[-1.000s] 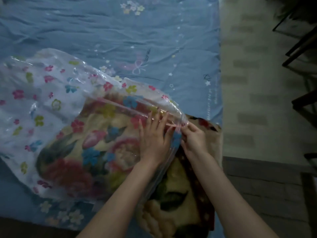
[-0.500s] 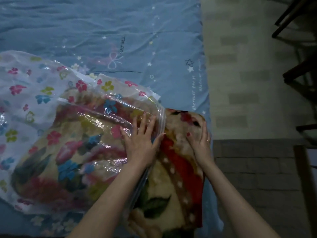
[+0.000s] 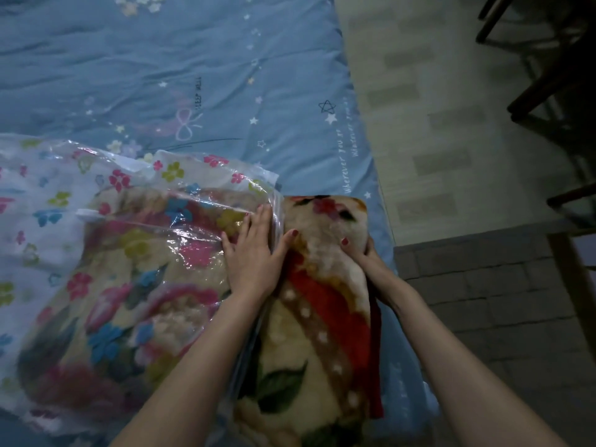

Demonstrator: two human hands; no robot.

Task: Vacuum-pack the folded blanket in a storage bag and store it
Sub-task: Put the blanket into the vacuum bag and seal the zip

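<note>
Blue bedsheet (image 3: 193, 59) reads "SLEEP WELL"; left hand (image 3: 254, 253) flat on bag (image 3: 96, 237), right hand (image 3: 367, 253) grips blanket (image 3: 322, 285).

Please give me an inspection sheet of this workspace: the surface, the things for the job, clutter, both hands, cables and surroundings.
Surface: bed with a blue printed sheet, wrinkled.
Job's things: folded blanket partly inside the clear flowered storage bag; its right end sticks out of the bag's mouth.
Clutter: nothing seen.
Hands: left hand lies flat, fingers straight, on the bag at its mouth; right hand grips the blanket's exposed far corner, thumb on top.
Cables: nothing seen.
Surroundings: tiled floor to the right of the bed; dark furniture legs at upper right.
</note>
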